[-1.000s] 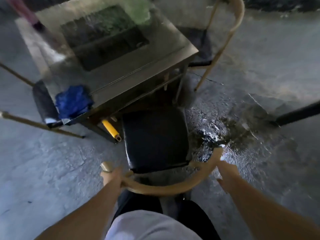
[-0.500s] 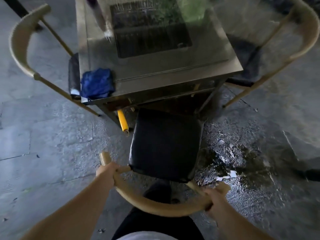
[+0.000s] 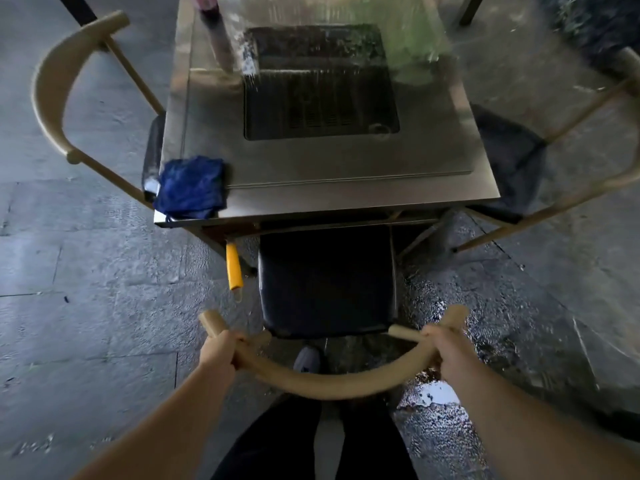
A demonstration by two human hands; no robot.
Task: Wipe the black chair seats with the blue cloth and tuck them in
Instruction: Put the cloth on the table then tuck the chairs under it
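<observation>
A chair with a black seat [image 3: 327, 282] stands in front of me, its front edge slipped under the steel table [image 3: 363, 188]. Its curved tan backrest [image 3: 332, 381] runs between my hands. My left hand [image 3: 221, 348] grips the backrest's left end and my right hand [image 3: 445, 348] grips its right end. The blue cloth [image 3: 190, 183] lies crumpled on the table's near left corner, apart from both hands. Two more black-seated chairs sit tucked at the table's sides, the left chair [image 3: 62, 88] and the right chair [image 3: 509, 161].
The table has a dark grill recess [image 3: 320, 83] in its middle. A yellow handle [image 3: 233, 268] hangs below the table's near left edge. The stone floor is wet and shiny to the right [image 3: 450, 396]. My legs and a shoe [image 3: 306, 358] are below the backrest.
The view has swung round square to the table. The chair has turned straight and slid forward, its seat now partly under the table edge. Both hands kept their grip on the backrest.
</observation>
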